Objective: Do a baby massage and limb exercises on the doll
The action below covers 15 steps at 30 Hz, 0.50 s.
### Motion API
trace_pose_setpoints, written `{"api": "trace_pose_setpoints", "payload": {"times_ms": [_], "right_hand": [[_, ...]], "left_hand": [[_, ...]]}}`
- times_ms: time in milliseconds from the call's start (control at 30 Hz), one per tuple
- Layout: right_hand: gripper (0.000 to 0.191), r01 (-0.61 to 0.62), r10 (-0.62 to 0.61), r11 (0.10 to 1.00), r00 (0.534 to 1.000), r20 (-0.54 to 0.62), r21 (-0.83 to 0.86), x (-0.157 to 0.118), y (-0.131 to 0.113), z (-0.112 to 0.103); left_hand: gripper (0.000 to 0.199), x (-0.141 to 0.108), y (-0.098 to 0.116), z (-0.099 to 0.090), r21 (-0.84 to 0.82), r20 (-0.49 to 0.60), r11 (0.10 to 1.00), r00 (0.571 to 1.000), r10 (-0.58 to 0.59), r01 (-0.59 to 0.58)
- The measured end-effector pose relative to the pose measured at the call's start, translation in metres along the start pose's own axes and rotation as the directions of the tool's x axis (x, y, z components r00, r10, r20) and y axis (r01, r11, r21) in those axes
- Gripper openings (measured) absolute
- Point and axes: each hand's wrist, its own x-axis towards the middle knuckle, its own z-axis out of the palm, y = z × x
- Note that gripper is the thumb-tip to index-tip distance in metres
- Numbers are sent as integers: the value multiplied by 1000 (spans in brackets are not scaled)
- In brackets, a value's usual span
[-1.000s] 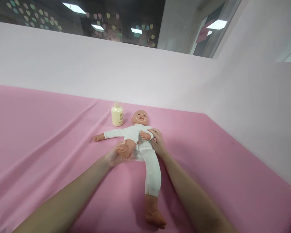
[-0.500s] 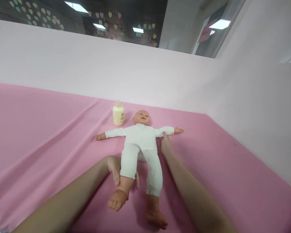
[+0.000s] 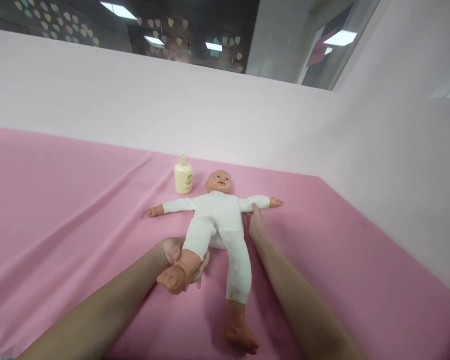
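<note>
A baby doll (image 3: 223, 212) in a white fabric suit lies on its back, head away from me and arms spread. My left hand (image 3: 171, 250) is wrapped round its lower leg on the left side, thumb on the near side and fingertips showing behind. That leg is raised and swung outward, while the other leg (image 3: 239, 270) lies stretched toward me. At the doll's right-side arm (image 3: 255, 202), my right hand (image 3: 257, 220) holds the sleeve, the thumb on top and the other fingers partly hidden beneath.
A pale yellow pump bottle (image 3: 183, 176) stands left of the doll's head. Pink cloth (image 3: 78, 200) with a few folds covers the surface. A white wall (image 3: 135, 105) rises behind and on the right, with a dark window (image 3: 195, 30) above.
My left hand has lifted the doll's leg and moved it up and to the left, so its foot sits higher. The right hand stays at the doll's arm.
</note>
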Motion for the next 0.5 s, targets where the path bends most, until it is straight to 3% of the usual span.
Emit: {"api": "trace_pose_setpoints", "payload": {"times_ms": [100,200,400,500], "right_hand": [[56,23,-20,998,999,49,-50,-7,-4,2],[52,95,-82,991,989,122,-99,-13,-6,3],[41,298,-219,927,924,315,-229,-17,-6,3],[38,446,-301,840,857,417,-310,-16,-6,1]], "left_hand": [[68,2,-8,-7,-21,-112,984,979,172,-175],[61,5,-9,-12,-93,-221,951,938,268,-294],[61,5,4,-16,-248,-368,870,872,322,-426],[57,3,8,-14,-266,-439,851,843,311,-452]]}}
